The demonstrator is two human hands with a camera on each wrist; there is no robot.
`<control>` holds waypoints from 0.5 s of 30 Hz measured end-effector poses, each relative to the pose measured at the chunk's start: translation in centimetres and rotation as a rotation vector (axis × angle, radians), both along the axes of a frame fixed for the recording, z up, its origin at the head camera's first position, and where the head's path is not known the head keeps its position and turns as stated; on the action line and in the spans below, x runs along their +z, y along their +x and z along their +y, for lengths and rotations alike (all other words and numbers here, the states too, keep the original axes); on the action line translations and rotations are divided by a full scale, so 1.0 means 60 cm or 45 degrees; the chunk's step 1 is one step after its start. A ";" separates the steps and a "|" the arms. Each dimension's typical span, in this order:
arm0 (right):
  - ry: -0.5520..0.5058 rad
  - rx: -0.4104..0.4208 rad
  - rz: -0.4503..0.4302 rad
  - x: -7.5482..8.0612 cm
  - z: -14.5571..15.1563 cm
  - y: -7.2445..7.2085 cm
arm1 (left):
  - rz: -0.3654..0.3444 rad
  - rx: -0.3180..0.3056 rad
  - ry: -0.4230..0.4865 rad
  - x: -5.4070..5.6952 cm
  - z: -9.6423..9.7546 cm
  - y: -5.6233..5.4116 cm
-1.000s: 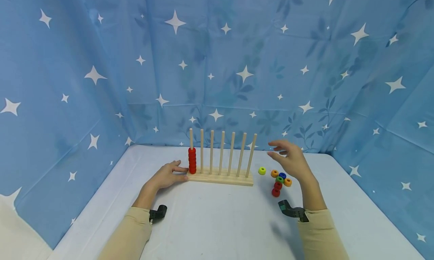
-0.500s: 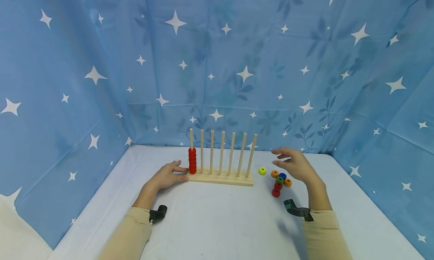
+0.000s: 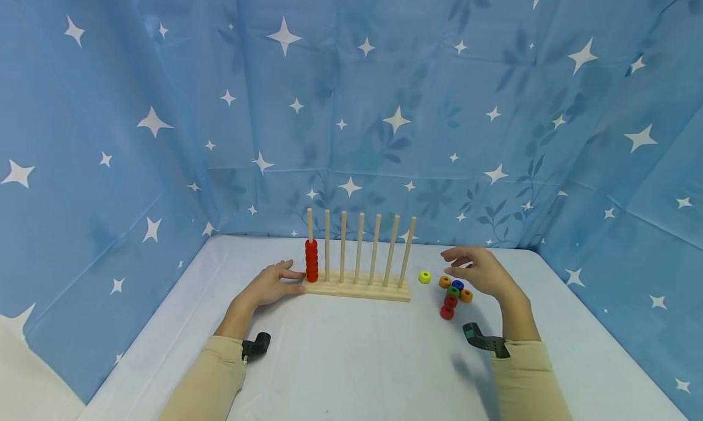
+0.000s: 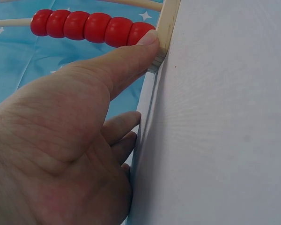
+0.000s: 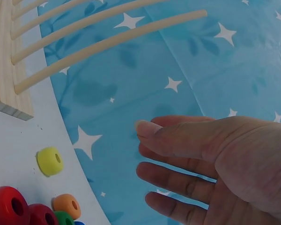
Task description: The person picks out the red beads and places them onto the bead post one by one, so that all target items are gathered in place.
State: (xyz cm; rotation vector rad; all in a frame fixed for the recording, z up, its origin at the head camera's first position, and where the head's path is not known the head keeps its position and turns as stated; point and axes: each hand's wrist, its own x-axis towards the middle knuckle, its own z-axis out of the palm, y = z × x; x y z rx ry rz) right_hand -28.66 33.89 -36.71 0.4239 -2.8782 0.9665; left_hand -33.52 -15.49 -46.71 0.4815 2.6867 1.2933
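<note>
A wooden peg rack (image 3: 357,293) stands upright on the table, with a row of tall pegs along its base. Several red beads (image 3: 311,260) are stacked on its leftmost peg. My left hand (image 3: 270,284) holds the left end of the base between thumb and index finger; in the left wrist view the thumb (image 4: 140,47) lies against the base beside the lowest red bead. My right hand (image 3: 476,271) hovers above the loose beads, fingers loosely bent, nothing between them. Below it lie a blue bead (image 3: 457,284), a green bead (image 3: 453,291), orange beads (image 3: 466,295) and red beads (image 3: 447,312).
A yellow bead (image 3: 425,277) lies between the rack and the loose cluster. The white table (image 3: 340,360) reaches back to a blue star-patterned curtain (image 3: 362,104), which also hangs along both sides.
My right hand has moved down and slightly right towards the loose beads, and its thumb and fingers have drawn a little closer together. The left hand, rack and beads stay put.
</note>
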 end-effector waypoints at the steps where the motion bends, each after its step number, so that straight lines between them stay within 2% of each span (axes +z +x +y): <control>1: 0.002 -0.004 -0.015 -0.001 0.001 0.000 | 0.000 -0.003 0.004 0.000 0.000 0.001; 9: -0.045 0.060 -0.141 -0.013 0.006 -0.001 | -0.026 0.000 0.009 -0.002 0.002 0.001; 15: -0.025 0.121 -0.273 -0.018 0.011 0.003 | -0.008 0.007 -0.002 -0.002 -0.001 -0.001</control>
